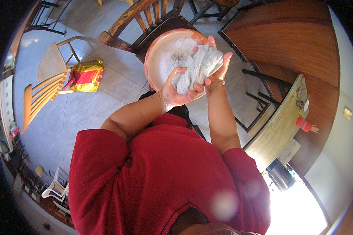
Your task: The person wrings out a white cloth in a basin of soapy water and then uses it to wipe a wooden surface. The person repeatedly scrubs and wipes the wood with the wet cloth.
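A bunched wet grey cloth [198, 67], probably a towel, is gripped between both hands above a basin. My left hand [173, 91] closes around its lower left end, with the thumb on top and suds on the wrist. At the upper right end, my right hand [219, 70] holds the cloth against its palm, fingers partly hidden behind it. Below them, the pink scalloped plastic basin [148, 67] contains cloudy water with white foam [176, 55]. The basin rests on the dark seat of a worn wooden chair [120, 26]. The cloth and hands cover the basin's right side.
A light wooden chair [44, 91] stands to the left beside a yellow and red bag [88, 76] on the tiled floor [117, 76]. At right, a narrow table [270, 129] carries a red holder of sticks [304, 124]. Wooden panelling [288, 38] lines the wall.
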`<state>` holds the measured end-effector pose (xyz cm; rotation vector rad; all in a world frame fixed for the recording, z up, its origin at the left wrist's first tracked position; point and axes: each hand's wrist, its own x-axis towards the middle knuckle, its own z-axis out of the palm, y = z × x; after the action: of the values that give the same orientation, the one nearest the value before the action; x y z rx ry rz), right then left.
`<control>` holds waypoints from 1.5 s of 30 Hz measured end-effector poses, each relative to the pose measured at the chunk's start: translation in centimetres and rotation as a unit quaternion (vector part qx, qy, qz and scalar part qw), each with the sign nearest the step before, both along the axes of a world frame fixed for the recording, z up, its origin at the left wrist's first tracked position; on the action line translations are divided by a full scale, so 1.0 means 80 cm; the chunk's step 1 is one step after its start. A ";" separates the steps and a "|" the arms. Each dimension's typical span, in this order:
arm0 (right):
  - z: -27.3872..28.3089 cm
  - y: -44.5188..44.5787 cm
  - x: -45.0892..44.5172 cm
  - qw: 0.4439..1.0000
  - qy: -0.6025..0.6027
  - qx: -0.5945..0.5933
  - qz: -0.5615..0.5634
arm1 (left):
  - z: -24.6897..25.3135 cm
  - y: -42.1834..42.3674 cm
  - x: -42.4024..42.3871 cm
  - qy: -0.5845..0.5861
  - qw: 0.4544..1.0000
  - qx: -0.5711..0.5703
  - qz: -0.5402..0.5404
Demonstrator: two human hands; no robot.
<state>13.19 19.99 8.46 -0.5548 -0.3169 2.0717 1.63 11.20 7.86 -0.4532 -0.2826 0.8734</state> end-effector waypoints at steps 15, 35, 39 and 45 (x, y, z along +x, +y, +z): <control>-0.011 0.039 0.001 0.804 -0.551 0.172 0.145 | -0.028 0.038 -0.004 0.723 0.668 0.155 -0.080; -0.024 -0.012 -0.010 0.613 -0.643 0.459 -0.035 | -0.092 0.026 -0.012 0.765 0.565 0.260 -0.169; 0.015 -0.027 -0.011 0.613 -0.546 0.569 -0.041 | -0.023 0.020 -0.025 0.724 0.585 0.201 -0.306; 0.059 -0.036 -0.004 0.598 -0.479 0.639 -0.070 | -0.043 -0.010 -0.065 0.494 0.856 0.100 -0.112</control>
<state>12.83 17.08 13.16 -0.6255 -2.0672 0.7051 -3.56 10.43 4.42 0.1940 0.6194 0.7359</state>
